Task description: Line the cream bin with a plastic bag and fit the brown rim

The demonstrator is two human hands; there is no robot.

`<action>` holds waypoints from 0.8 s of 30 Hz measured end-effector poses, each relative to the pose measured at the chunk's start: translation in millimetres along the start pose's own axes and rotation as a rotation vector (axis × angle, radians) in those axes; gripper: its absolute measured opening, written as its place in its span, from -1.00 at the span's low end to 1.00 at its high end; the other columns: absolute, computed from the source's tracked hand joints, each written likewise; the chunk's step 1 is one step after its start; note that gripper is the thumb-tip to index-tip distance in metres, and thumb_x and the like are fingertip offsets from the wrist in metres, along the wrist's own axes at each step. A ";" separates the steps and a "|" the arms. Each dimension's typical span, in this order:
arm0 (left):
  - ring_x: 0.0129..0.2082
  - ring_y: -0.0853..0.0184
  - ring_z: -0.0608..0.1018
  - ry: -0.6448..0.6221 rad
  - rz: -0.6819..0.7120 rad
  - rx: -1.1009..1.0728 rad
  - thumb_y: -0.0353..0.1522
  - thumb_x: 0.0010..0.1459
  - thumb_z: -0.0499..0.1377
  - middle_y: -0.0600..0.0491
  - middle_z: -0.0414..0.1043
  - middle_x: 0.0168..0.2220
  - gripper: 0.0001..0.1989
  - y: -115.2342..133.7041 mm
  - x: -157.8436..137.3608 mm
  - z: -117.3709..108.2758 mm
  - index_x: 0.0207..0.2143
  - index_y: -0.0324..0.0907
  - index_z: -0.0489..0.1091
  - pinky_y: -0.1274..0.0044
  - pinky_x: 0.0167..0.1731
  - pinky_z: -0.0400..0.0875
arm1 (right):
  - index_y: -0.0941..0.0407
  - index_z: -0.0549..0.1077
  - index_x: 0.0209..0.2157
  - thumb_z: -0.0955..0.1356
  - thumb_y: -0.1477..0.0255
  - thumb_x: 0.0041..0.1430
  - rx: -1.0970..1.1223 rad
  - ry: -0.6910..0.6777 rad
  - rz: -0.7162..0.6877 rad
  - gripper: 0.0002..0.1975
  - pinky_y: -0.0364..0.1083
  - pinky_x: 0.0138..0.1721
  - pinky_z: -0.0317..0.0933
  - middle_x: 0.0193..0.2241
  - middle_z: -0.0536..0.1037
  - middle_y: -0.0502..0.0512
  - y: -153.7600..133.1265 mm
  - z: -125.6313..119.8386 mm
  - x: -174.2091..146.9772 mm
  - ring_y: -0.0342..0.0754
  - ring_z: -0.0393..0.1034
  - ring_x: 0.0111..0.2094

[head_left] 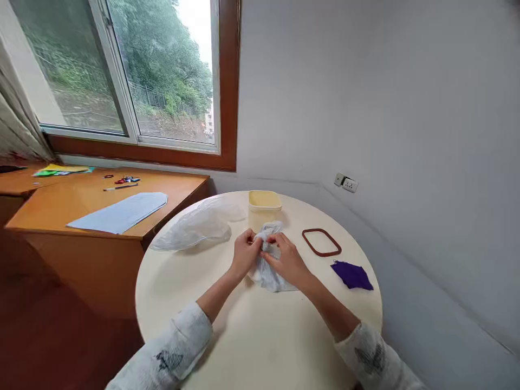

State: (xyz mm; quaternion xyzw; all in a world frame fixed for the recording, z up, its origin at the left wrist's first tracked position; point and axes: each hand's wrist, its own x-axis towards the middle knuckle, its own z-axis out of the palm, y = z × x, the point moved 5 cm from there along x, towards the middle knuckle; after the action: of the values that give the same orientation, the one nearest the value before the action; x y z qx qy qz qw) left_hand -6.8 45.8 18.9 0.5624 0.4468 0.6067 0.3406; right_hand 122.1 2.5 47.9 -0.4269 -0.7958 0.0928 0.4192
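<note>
Both hands meet over the middle of a round cream table (170, 303), gripping the bunched neck of a white plastic bag (271, 277). My left hand (245, 252) pinches the gathered plastic from the left side. From the right, my right hand (287, 259) has its thumb and fingers closed on the same bunched part. The lower bag spreads out beneath the hands; what it contains, if anything, I cannot make out. Just behind it stands a pale yellow square tub (264, 208) with its top uncovered. A second, clear plastic bag (199, 225) lies crumpled to the left.
On the table's right are a brown rounded-square frame (322, 242) and a purple cloth pouch (351, 275). A wooden desk (179, 187) at the left bears papers (122, 211), a pen (121, 187) and small items. A wall with a socket (350, 184) stands behind.
</note>
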 end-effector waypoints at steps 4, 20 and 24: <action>-0.62 0.49 0.24 -0.096 -0.017 -0.036 -0.47 -0.15 0.09 0.24 0.17 -0.66 -0.94 3.4 -0.4 1.7 -0.52 -0.19 0.26 0.64 -0.59 0.09 | 0.07 0.27 -0.27 0.32 0.48 0.00 -0.006 0.020 0.070 -0.79 -0.02 -0.20 0.23 -0.31 0.43 0.04 8.4 6.3 3.8 -0.03 0.33 -0.25; -0.58 0.46 0.35 -0.258 -0.362 -0.218 -0.31 -0.17 0.21 0.12 0.36 -0.58 -0.82 16.4 5.9 1.2 -0.51 -0.24 0.32 0.62 -0.55 0.13 | 0.09 0.36 -0.13 0.23 0.57 0.07 -0.058 0.105 -0.073 -0.70 0.00 -0.18 0.26 -0.26 0.52 0.09 17.9 3.6 11.8 -0.01 0.40 -0.25; -0.60 0.48 0.32 -0.360 -0.386 -0.214 -0.31 -0.19 0.25 0.15 0.33 -0.63 -0.80 22.4 10.6 2.7 -0.53 -0.25 0.34 0.63 -0.56 0.09 | 0.12 0.31 -0.03 0.21 0.60 0.04 -0.215 0.107 -0.201 -0.58 0.03 -0.22 0.26 -0.30 0.52 0.13 5.5 5.9 14.0 0.01 0.38 -0.29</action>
State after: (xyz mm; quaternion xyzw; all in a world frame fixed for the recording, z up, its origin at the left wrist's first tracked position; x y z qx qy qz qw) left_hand -3.5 47.6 43.6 0.5265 0.4113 0.4647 0.5810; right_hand 117.0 17.7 49.7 -0.3918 -0.8164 -0.0582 0.4202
